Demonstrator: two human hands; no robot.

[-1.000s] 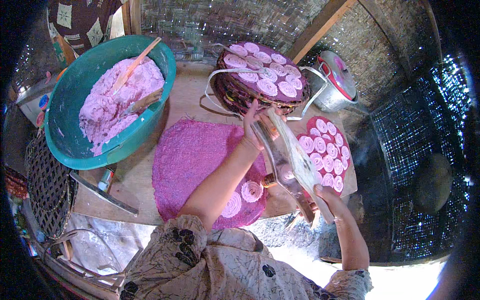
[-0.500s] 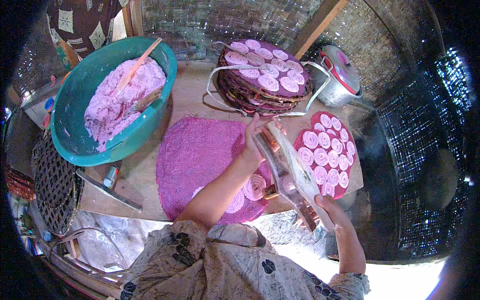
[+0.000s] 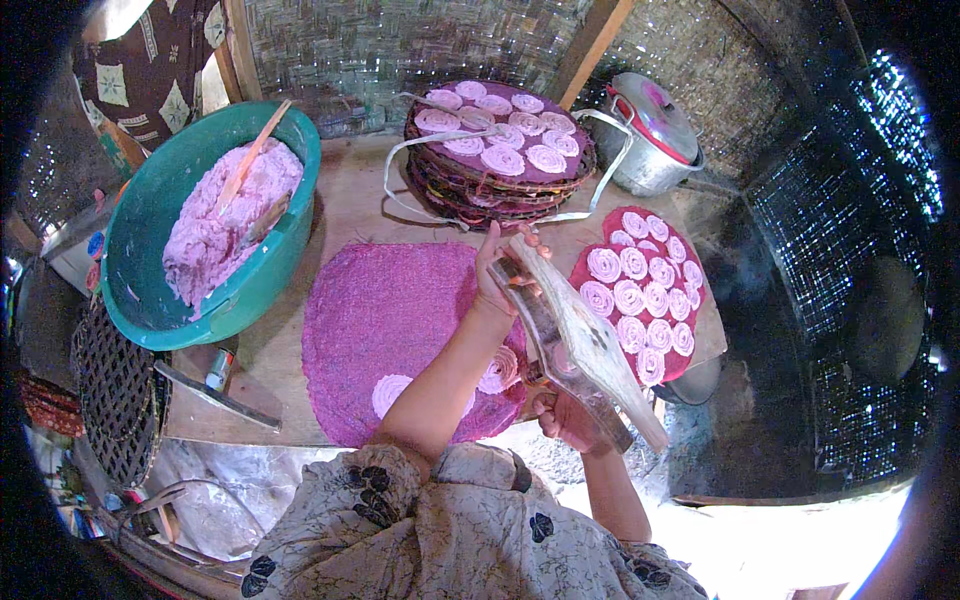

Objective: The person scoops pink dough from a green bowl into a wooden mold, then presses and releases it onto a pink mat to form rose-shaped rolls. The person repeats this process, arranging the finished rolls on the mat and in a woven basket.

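Note:
A wooden hand press with a pale arm and a darker arm is held aslant above the table. My left hand is wrapped round its upper end. Curled fingers of my right hand are close under the dark arm, beside a short brownish spout; what they grip is partly hidden. Below my left forearm lies a round purple cloth, bearing a few pink dough spirals at its near edge. Right of the press, a red cloth is covered with several pink spirals.
A green basin of pink dough with a wooden paddle stands at left. At the back are a stack of round trays with spirals on top and a lidded metal pot. A curved stick and small can lie near the front edge.
My right hand has let go of the pale arm's lower end and moved left, under the dark arm near the spout. My left hand still holds the upper end of the press.

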